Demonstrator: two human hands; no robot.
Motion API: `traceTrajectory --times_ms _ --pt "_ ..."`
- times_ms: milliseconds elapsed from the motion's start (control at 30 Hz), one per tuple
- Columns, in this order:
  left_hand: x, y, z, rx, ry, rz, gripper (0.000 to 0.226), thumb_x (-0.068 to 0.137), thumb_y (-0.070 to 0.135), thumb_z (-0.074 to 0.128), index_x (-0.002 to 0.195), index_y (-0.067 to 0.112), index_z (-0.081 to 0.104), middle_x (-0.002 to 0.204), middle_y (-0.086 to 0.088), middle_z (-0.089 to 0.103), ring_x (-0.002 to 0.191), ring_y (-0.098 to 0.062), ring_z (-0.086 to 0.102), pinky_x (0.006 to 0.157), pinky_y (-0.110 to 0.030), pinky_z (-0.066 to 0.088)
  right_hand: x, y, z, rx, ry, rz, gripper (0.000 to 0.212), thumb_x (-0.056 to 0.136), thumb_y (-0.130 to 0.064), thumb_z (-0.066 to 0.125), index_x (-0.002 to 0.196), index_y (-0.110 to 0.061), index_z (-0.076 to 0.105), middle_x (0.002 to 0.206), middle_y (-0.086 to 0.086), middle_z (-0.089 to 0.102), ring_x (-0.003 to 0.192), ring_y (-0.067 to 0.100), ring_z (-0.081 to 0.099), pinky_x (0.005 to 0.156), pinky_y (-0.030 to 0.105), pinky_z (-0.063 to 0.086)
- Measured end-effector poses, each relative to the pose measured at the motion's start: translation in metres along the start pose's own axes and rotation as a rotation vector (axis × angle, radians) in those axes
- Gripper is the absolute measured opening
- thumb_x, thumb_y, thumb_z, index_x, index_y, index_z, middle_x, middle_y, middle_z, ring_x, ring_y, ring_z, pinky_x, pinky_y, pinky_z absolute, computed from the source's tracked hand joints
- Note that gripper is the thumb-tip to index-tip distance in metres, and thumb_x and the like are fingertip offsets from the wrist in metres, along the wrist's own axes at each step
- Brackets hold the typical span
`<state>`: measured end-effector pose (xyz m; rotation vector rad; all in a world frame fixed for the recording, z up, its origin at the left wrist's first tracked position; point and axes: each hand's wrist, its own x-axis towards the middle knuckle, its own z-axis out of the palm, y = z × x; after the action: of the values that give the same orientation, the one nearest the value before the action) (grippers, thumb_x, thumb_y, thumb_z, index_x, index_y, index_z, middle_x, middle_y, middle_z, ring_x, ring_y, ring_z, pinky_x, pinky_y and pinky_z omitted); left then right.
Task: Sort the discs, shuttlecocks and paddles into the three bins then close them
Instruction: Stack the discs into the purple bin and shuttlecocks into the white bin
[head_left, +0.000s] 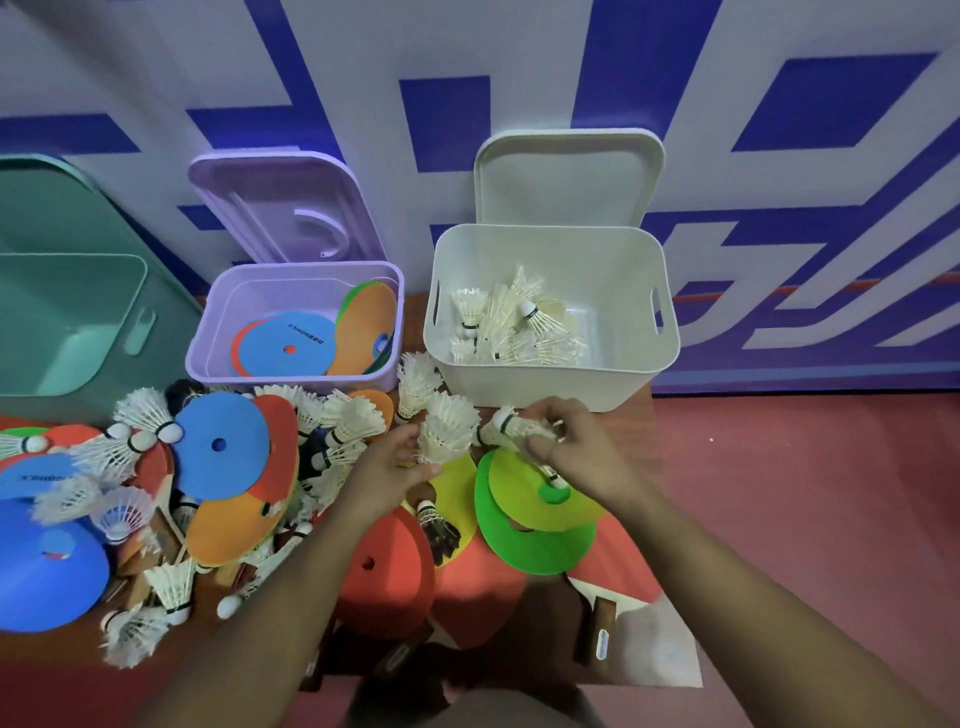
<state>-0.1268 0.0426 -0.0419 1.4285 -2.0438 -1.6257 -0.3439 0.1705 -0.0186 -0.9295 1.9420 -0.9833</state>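
Your left hand (387, 470) is closed around a bunch of white shuttlecocks (447, 431), and your right hand (566, 447) pinches one more shuttlecock (511, 427) by its feathers. Both hands are just in front of the white bin (550, 384), which already has shuttlecocks in it and sits at the far right with its lid up. The bunch looks loose, so one could slip out and drop onto the yellow disc (540, 512) or the green disc (535, 551) below. The feathers are thin and may bend if you squeeze hard. The purple bin (218, 338) with discs is right beside the white one, so a quick toss could land in the wrong bin. More shuttlecocks, discs and red paddles (478, 582) lie piled on the bench near you and to the left. The teal bin (78, 312) at the far left looks empty.
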Motion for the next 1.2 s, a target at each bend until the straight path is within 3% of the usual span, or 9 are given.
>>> traceTrajectory --times_ms 100,233,333,433,567,700,900,1067,1200 --pt "0.005 0.013 -0.005 0.085 0.030 0.079 0.052 0.075 0.008 0.079 0.101 0.048 0.057 0.099 0.018 0.064 0.096 0.005 0.059 0.091 -0.026 0.047 0.001 -0.030 -0.018 0.072 0.049 -0.123 0.036 0.077 -0.015 0.070 0.109 -0.030 0.060 0.105 -0.002 0.054 0.091 0.010 0.057 0.079 0.023 0.048" --pt "0.013 0.045 -0.001 0.110 0.037 0.207 0.047 0.078 0.010 0.078 0.114 0.034 0.059 0.098 0.019 0.060 0.089 0.015 0.056 0.075 -0.003 0.041 0.013 -0.052 -0.023 -0.055 -0.028 -0.257 0.044 0.078 -0.018 0.069 0.117 -0.030 0.054 0.107 -0.008 0.051 0.087 0.007 0.056 0.076 0.026 0.049" --pt "0.026 0.068 -0.004 0.201 0.048 0.339 0.048 0.077 0.017 0.079 0.121 0.025 0.063 0.107 0.011 0.061 0.095 0.008 0.053 0.078 -0.006 0.038 0.023 -0.060 -0.031 0.043 -0.013 -0.255 0.043 0.078 -0.019 0.068 0.116 -0.030 0.050 0.106 -0.008 0.054 0.082 0.013 0.060 0.073 0.033 0.055" --pt "0.043 0.090 -0.009 0.203 0.100 0.418 0.049 0.075 0.011 0.079 0.120 0.021 0.063 0.104 0.008 0.061 0.091 0.008 0.052 0.078 -0.006 0.037 0.039 -0.063 -0.043 0.175 0.086 -0.216 0.027 0.083 -0.014 0.071 0.103 -0.017 0.054 0.105 0.001 0.060 0.083 0.010 0.061 0.073 0.027 0.051" --pt "0.078 0.117 -0.013 0.324 0.099 0.490 0.042 0.077 0.017 0.078 0.116 0.022 0.061 0.107 0.008 0.062 0.098 -0.005 0.055 0.088 -0.017 0.042 0.063 -0.057 -0.061 0.021 0.217 -0.157 0.012 0.087 -0.024 0.070 0.097 -0.021 0.065 0.110 0.003 0.052 0.095 0.010 0.059 0.086 0.025 0.050" --pt "0.116 0.129 -0.001 0.527 0.005 0.484 0.037 0.076 0.016 0.077 0.110 0.020 0.064 0.107 0.004 0.062 0.101 -0.013 0.056 0.087 -0.024 0.041 0.083 -0.041 -0.065 -0.203 0.236 -0.067 0.026 0.090 -0.019 0.063 0.116 -0.014 0.066 0.096 0.001 0.061 0.084 0.014 0.058 0.078 0.026 0.045" --pt "0.137 0.117 0.014 0.631 -0.026 0.460 0.048 0.080 0.018 0.073 0.126 0.017 0.060 0.131 -0.005 0.055 0.124 -0.021 0.049 0.105 -0.026 0.034 0.086 -0.033 -0.059 -0.393 0.176 -0.053 0.050 0.090 -0.020 0.056 0.139 -0.015 0.048 0.134 0.015 0.047 0.117 0.030 0.053 0.104 0.034 0.040" --pt "0.083 0.098 0.011 0.432 0.070 0.609 0.021 0.089 0.015 0.062 0.110 0.016 0.065 0.104 0.005 0.055 0.095 -0.005 0.055 0.087 -0.014 0.040 0.033 -0.042 -0.052 -0.223 0.143 -0.242 0.024 0.089 -0.021 0.060 0.113 -0.015 0.062 0.109 0.000 0.055 0.097 0.013 0.057 0.087 0.024 0.047" --pt "0.045 0.051 0.012 0.410 -0.011 0.467 0.012 0.089 0.013 0.061 0.098 0.018 0.066 0.089 0.006 0.060 0.078 -0.005 0.058 0.071 -0.016 0.044 -0.006 -0.025 -0.035 -0.230 -0.051 -0.254 0.006 0.087 -0.017 0.060 0.092 -0.017 0.062 0.087 -0.003 0.064 0.078 0.008 0.059 0.070 0.023 0.048"
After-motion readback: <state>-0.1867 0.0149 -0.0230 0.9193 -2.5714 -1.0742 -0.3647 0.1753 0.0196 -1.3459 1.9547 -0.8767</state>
